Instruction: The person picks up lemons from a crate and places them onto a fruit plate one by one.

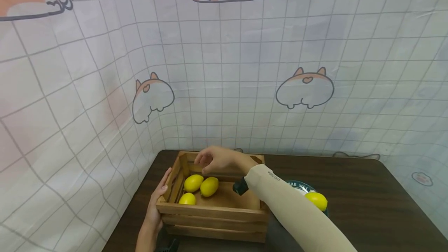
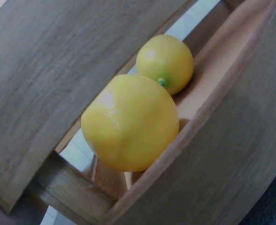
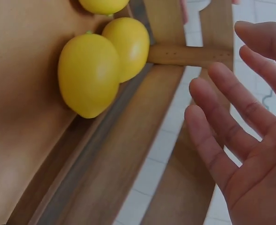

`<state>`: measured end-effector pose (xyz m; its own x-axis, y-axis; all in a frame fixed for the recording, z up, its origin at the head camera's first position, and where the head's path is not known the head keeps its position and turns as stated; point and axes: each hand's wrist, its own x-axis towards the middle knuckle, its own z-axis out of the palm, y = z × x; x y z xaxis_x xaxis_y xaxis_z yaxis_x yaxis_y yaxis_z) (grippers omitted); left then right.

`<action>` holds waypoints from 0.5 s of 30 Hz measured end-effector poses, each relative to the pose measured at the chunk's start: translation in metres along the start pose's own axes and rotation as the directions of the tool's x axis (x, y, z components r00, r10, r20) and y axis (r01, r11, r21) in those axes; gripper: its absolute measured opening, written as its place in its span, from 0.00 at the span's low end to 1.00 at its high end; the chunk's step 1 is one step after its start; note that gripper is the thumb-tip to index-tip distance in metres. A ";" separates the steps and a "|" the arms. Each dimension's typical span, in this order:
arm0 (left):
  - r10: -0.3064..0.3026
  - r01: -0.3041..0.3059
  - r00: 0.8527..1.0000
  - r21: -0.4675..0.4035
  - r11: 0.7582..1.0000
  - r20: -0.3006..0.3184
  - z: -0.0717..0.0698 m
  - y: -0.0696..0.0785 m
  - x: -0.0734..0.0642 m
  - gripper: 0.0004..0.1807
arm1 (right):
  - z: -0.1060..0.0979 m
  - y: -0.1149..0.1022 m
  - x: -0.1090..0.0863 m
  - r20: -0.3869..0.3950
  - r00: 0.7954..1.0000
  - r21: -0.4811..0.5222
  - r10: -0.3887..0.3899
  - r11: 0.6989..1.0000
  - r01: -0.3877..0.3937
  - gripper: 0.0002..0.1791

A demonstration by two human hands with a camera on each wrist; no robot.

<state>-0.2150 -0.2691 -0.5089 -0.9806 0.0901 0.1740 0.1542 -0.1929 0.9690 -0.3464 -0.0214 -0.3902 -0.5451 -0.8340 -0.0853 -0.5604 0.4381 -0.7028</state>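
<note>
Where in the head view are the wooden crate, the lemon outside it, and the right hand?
Wooden crate (image 1: 214, 212): head view, on its top front slat.
Lemon outside the crate (image 1: 316, 201): head view, middle of its visible side.
Right hand (image 1: 219, 159): head view, between wrist and fingers.

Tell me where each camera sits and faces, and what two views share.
Head: on the person's head, facing forward and down at the wooden crate, plate and patterned cloth; left hand, right hand and cream sleeve show.
Left wrist: on that wrist, looking through a gap in the crate at two lemons; no hand shows clearly.
Right wrist: on that wrist, looking into the crate; the right hand's spread fingers show.
Shared: head and right wrist both show three lemons and the right hand.
</note>
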 end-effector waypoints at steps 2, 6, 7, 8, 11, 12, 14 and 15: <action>0.004 -0.004 1.000 0.003 1.000 0.005 0.000 -0.001 -0.001 0.32 | 0.004 0.003 0.002 0.013 1.000 -0.002 0.022 1.000 -0.022 0.20; 0.011 -0.011 1.000 0.010 1.000 0.002 0.000 -0.002 -0.001 0.32 | 0.011 0.009 0.005 0.042 0.998 0.007 0.055 0.998 -0.056 0.19; 0.012 -0.012 1.000 0.016 1.000 0.002 0.000 -0.002 -0.001 0.32 | 0.013 0.010 0.006 0.054 0.996 0.019 0.066 0.998 -0.067 0.19; 0.012 -0.012 1.000 0.019 1.000 0.000 0.000 -0.002 -0.001 0.32 | 0.014 0.011 0.007 0.065 0.995 0.028 0.076 0.997 -0.078 0.20; 0.013 -0.013 1.000 0.022 1.000 -0.004 0.000 -0.002 -0.001 0.32 | 0.017 0.013 0.009 0.109 0.991 0.040 0.082 0.995 -0.087 0.22; 0.015 -0.014 1.000 0.023 1.000 -0.005 0.000 -0.003 0.000 0.32 | 0.018 0.013 0.010 0.119 0.990 0.027 0.080 0.996 -0.084 0.22; 0.016 -0.015 1.000 0.025 1.000 -0.007 0.000 -0.003 0.000 0.32 | 0.019 0.014 0.011 0.135 0.988 -0.006 0.076 0.997 -0.075 0.23; 0.015 -0.015 1.000 0.024 1.000 -0.008 0.000 -0.003 0.001 0.32 | 0.019 0.015 0.012 0.141 0.987 -0.028 0.076 0.997 -0.073 0.24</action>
<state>-0.2163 -0.2686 -0.5116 -0.9790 0.0794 0.1876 0.1720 -0.1712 0.9701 -0.3494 -0.0313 -0.4153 -0.4927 -0.8373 -0.2372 -0.5366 0.5069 -0.6746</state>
